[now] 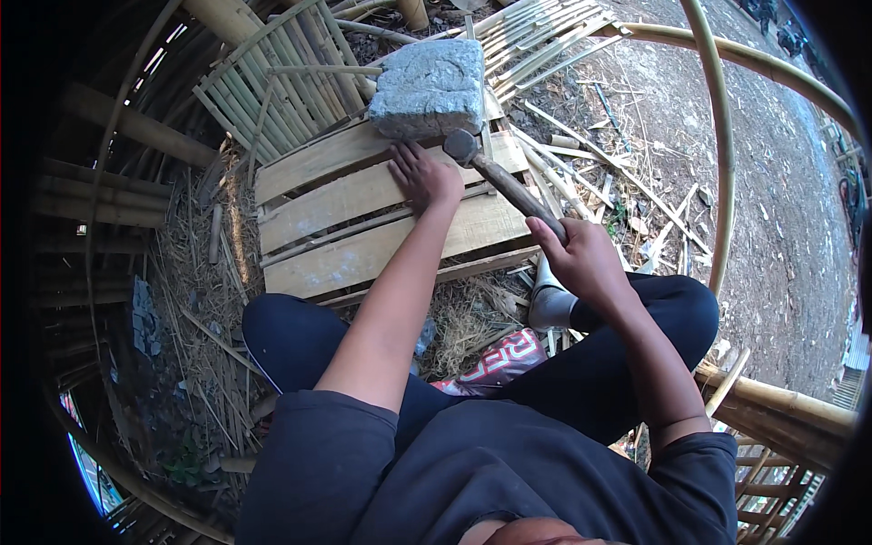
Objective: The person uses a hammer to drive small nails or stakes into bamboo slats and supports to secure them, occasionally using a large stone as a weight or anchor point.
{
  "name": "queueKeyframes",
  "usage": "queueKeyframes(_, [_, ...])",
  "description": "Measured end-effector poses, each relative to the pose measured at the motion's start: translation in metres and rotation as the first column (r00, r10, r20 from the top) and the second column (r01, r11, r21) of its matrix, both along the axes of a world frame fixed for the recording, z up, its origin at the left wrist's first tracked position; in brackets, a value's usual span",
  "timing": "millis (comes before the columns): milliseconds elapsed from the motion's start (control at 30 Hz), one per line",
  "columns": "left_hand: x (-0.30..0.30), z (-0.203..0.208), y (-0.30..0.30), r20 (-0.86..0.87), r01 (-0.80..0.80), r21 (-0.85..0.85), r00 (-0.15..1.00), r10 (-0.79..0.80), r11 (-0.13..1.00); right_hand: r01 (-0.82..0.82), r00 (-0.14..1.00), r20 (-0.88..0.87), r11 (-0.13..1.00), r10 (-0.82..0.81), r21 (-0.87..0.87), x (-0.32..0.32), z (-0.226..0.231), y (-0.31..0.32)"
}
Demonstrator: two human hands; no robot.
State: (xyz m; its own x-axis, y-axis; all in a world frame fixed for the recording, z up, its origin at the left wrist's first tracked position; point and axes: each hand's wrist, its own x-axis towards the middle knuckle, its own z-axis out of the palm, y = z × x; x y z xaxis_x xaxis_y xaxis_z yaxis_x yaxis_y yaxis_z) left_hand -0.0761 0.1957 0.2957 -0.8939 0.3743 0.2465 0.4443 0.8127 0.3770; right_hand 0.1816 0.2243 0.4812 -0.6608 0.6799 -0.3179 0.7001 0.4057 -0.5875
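Note:
My right hand [584, 259] grips the wooden handle of a hammer [502, 180], whose metal head rests at the lower edge of a grey stone block [429, 88]. My left hand [425, 174] lies flat, fingers spread, on a panel of pale wooden slats [363, 218] just below the block. The block sits on the panel's far end. I sit cross-legged in dark trousers, knees on either side of the panel.
A woven bamboo slat mat [272, 86] lies at the back left, with more bamboo strips [545, 32] at the back. Curved bamboo poles [722, 145] arch on the right. Dry straw and splinters [209, 300] cover the ground. A red printed bag [500, 359] lies between my legs.

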Motion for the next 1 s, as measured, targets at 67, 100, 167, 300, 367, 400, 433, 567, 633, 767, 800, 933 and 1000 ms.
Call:
queueKeyframes(67, [0.003,-0.001,0.001,0.023,0.013,-0.019,1.000,-0.013,1.000,-0.006,0.998,0.064,0.998,0.002,0.070,0.000,-0.013,0.004])
queueKeyframes(100, [0.003,-0.004,0.004,0.004,0.011,-0.058,1.000,-0.011,0.998,-0.004,0.985,0.170,0.996,-0.012,0.092,0.000,-0.022,0.006])
queueKeyframes(167, [0.005,-0.009,0.007,-0.015,0.014,-0.092,1.000,-0.016,0.996,0.023,0.986,0.160,0.997,-0.035,0.074,0.003,-0.027,0.009])
queueKeyframes(300, [-0.002,-0.007,0.004,-0.042,0.000,-0.064,0.999,-0.003,0.998,0.021,0.999,0.040,0.997,-0.024,0.074,-0.004,0.007,0.003])
queueKeyframes(367, [0.000,-0.012,-0.002,-0.044,0.002,-0.037,0.999,-0.003,0.999,0.017,1.000,-0.006,0.998,-0.016,0.055,-0.004,0.022,-0.006])
queueKeyframes(400, [-0.004,-0.017,-0.001,-0.065,0.012,0.028,0.998,-0.010,1.000,0.015,1.000,-0.010,0.998,-0.015,0.056,-0.005,0.019,-0.007])
queueKeyframes(433, [-0.004,-0.017,0.002,-0.083,0.032,0.093,0.996,-0.024,0.995,-0.023,0.999,0.028,0.991,0.019,0.132,-0.004,0.009,-0.005])
queueKeyframes(567, [0.005,-0.014,0.006,-0.057,0.070,0.023,0.996,-0.069,0.997,-0.008,0.988,0.151,0.982,-0.021,0.188,-0.002,-0.013,0.005])
queueKeyframes(633, [0.002,-0.012,0.004,-0.021,0.027,-0.038,0.999,-0.027,0.999,0.012,0.997,0.078,0.985,-0.026,0.173,-0.005,-0.007,0.007])
queueKeyframes(767, [-0.008,-0.012,-0.005,-0.043,0.014,-0.043,0.999,-0.016,0.999,-0.033,0.999,0.037,0.989,0.028,0.143,-0.012,0.030,-0.012])
queueKeyframes(800, [0.002,-0.001,-0.002,-0.014,0.042,0.018,0.999,-0.042,0.999,-0.022,0.999,0.043,0.990,0.016,0.141,-0.009,0.023,-0.010])
queueKeyframes(933, [0.011,0.009,0.004,0.011,0.045,-0.093,0.999,-0.044,0.995,-0.065,0.983,0.180,0.973,0.024,0.221,-0.005,-0.010,0.001])
queueKeyframes(1000, [0.006,-0.003,0.000,-0.037,0.074,0.002,0.997,-0.073,0.997,-0.025,0.984,0.179,0.996,0.009,0.085,-0.005,-0.001,0.001])
